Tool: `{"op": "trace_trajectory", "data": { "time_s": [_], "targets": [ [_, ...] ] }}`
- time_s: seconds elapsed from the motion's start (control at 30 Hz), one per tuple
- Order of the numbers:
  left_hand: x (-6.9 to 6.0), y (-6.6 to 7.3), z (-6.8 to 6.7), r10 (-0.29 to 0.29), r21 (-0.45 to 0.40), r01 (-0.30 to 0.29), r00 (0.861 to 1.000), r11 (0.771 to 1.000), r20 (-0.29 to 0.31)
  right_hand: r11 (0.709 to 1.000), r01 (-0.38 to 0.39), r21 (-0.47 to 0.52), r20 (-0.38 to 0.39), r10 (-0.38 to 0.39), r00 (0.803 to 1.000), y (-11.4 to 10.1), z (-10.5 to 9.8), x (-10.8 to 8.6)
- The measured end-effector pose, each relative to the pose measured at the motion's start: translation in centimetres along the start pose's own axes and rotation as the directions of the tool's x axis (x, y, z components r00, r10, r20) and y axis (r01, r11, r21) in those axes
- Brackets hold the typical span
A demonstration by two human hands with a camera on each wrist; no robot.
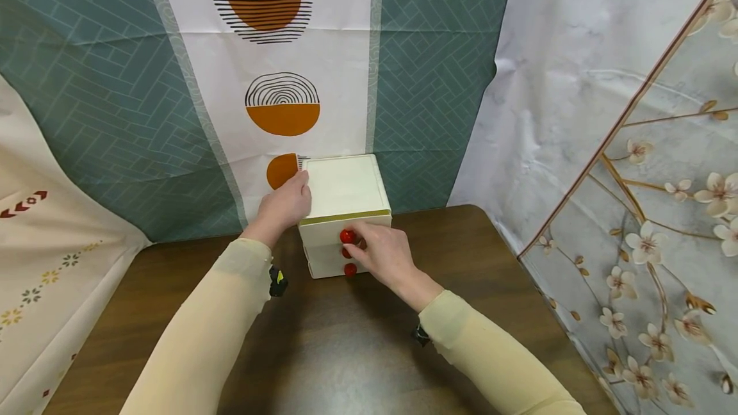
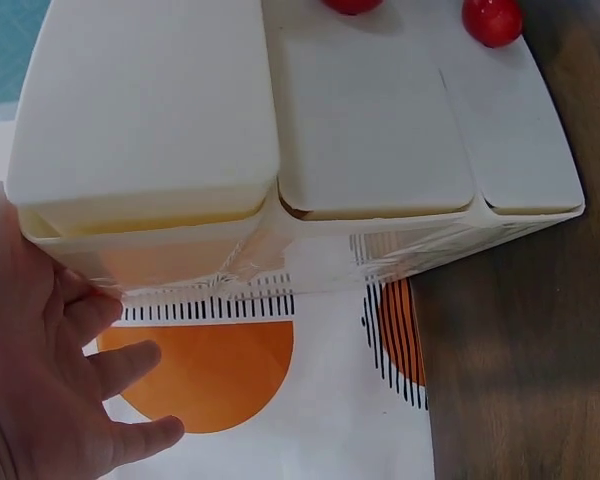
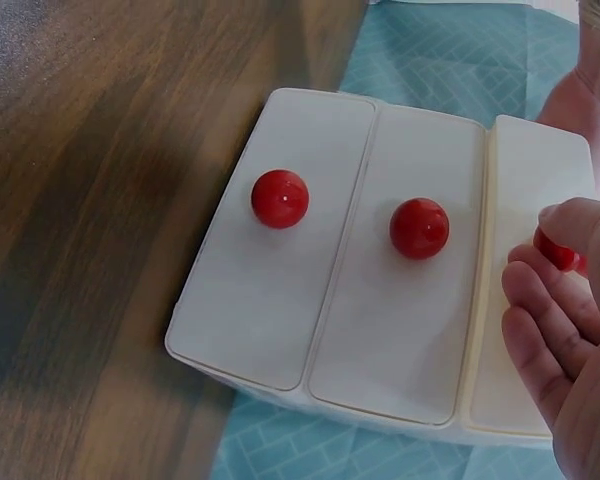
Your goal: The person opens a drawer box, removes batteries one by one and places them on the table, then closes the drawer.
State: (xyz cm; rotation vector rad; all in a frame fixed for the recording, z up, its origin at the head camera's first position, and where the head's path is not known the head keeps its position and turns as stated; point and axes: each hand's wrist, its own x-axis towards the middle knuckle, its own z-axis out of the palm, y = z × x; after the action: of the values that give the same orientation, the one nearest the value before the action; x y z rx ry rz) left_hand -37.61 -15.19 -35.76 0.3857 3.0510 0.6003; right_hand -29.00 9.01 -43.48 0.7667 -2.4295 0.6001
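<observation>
- The dark wood-grained table (image 1: 334, 338) is marked by a pale sheen.
- The green cloth (image 1: 438, 69) behind it is patterned with thin brick-like lines.
- The white panel (image 1: 340, 50) is printed with orange shapes and black lines.
- The marbled cloth (image 1: 542, 82) at right is decorated with blossoms.
- The cream cloth (image 1: 34, 235) at left is dotted with small motifs.
</observation>
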Motion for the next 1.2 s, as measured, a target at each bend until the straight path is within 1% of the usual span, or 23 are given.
{"op": "trace_trajectory", "data": {
  "time_s": [0.23, 0.4, 0.53, 0.9, 1.2],
  "targets": [
    [0.1, 0.0, 0.2, -0.016, 0.009, 0.016, 1.000, 1.000, 0.007, 1.000, 0.014, 0.007, -0.011, -0.014, 1.000, -0.2, -0.1, -0.4],
    [-0.1, -0.1, 0.2, -0.029, -0.006, 0.029, 0.999, 1.000, 0.022, 1.000, 0.016, -0.003, -0.006, -0.016, 1.000, -0.5, -0.4, -0.7],
    [-0.1, -0.2, 0.3, -0.029, -0.011, 0.029, 0.999, 1.000, 0.036, 1.000, 0.020, -0.002, -0.005, -0.020, 1.000, -0.6, -0.5, -1.0],
    [0.1, -0.3, 0.5, -0.031, -0.033, 0.033, 0.998, 0.999, 0.050, 0.999, 0.039, 0.012, -0.019, -0.039, 0.999, -0.9, -0.8, -1.7],
    [0.1, -0.4, 0.5, -0.037, -0.055, 0.040, 0.997, 0.998, 0.061, 0.998, 0.046, 0.035, -0.001, -0.046, 0.999, -1.1, -1.0, -2.1]
  ]
}}
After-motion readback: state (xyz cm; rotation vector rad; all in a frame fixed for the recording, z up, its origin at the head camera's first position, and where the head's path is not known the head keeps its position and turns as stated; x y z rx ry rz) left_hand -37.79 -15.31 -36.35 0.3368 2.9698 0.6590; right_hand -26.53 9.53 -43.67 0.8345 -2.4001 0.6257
